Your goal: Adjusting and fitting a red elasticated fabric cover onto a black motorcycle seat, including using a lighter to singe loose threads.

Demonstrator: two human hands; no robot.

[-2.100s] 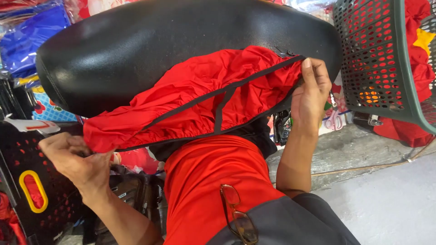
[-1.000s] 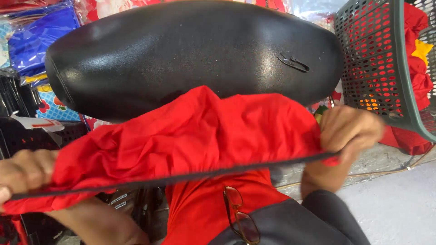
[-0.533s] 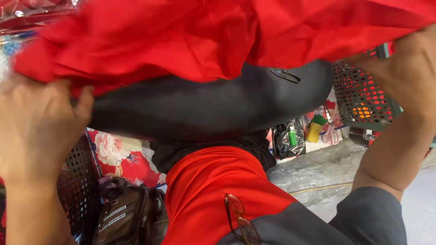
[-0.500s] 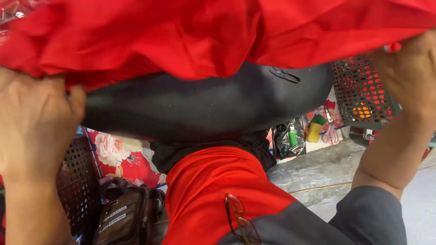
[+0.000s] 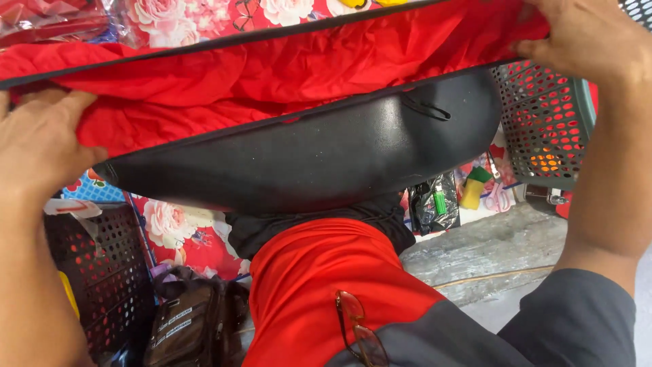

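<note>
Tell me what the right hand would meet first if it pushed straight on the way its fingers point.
The right hand grips the red cover with fingers pointing left along it. Straight on, it would likely meet more bunched red cloth first, just above the black seat; depth is hard to judge.

Far edge of black seat [image 5: 305,163] concealed beneath red cover [image 5: 272,75]. Left hand [image 5: 41,139] fingertips buried in cover folds. Right hand [image 5: 584,37] cropped by top edge. Mesh basket [image 5: 543,129] contents indistinct.

- Clear plastic packet [image 5: 54,24] of red goods, top left corner.
- Dark glossy plastic packet [image 5: 428,207] holding a small green item, below the seat, right of centre.
</note>
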